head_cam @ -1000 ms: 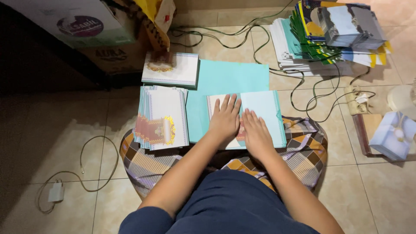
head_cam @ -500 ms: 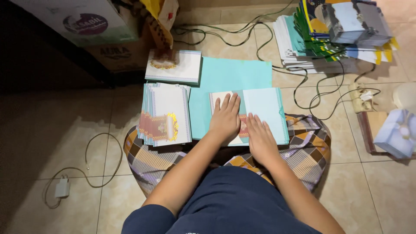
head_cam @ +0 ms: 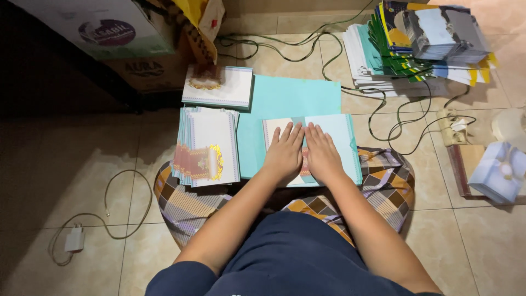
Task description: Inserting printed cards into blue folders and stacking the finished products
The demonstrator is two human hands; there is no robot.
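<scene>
My left hand [head_cam: 285,152] and my right hand [head_cam: 321,153] lie flat, side by side, fingers together, pressing on a light turquoise folded card [head_cam: 337,137] with a white panel at its left. The card rests on a larger turquoise sheet [head_cam: 290,98] on my lap and the floor. To the left of my hands stands a fanned stack of white cards [head_cam: 207,145] with a red and gold ornament. A second stack of white cards [head_cam: 218,86] lies beyond it.
Cardboard boxes [head_cam: 131,38] stand at the back left. A tall pile of printed papers [head_cam: 422,41] sits at the back right, with cables [head_cam: 383,109] and a power strip [head_cam: 456,127] beside it. A charger [head_cam: 74,239] lies on the tiles at left. A pale blue box [head_cam: 498,171] is at right.
My right hand slid up and left until it lies beside my left hand on the card. The view shifted slightly.
</scene>
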